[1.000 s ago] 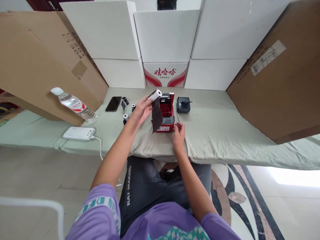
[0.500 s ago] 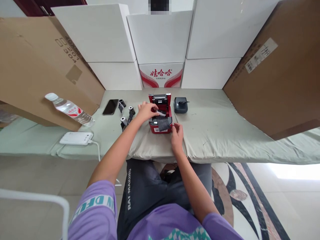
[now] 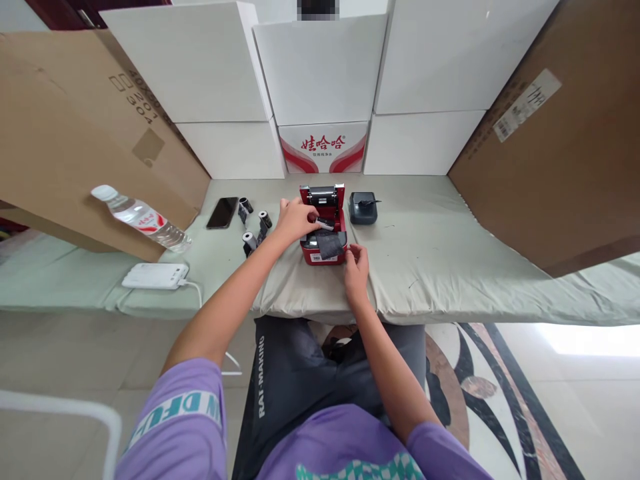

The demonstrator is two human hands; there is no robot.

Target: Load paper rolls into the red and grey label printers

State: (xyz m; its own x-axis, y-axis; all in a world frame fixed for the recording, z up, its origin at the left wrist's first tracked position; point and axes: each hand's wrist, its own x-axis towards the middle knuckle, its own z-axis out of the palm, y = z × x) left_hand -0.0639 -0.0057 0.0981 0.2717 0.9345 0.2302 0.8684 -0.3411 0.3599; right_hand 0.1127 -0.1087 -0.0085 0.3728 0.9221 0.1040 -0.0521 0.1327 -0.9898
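A small red printer (image 3: pixel 333 208) stands on the cloth-covered table (image 3: pixel 440 253) with its lid tilted up. My left hand (image 3: pixel 296 221) reaches into its open bay and grips a paper roll (image 3: pixel 325 225). A dark strip of that paper (image 3: pixel 329 245) hangs over the printer's front. My right hand (image 3: pixel 356 267) rests by the printer's front right corner, its fingertips at the strip's lower edge. Three spare rolls (image 3: pixel 255 223) lie just left of my left hand.
A dark grey printer (image 3: pixel 363 207) sits right of the red one. A black phone (image 3: pixel 223 212), a water bottle (image 3: pixel 143 218) and a white power bank (image 3: pixel 155 275) with cable lie to the left. White boxes (image 3: pixel 320 73) and brown cartons (image 3: pixel 560 133) wall the table.
My left hand lowered the paper roll from above the printer down into its open bay. The dark strip now drapes over the front. My right hand stayed near the front corner.
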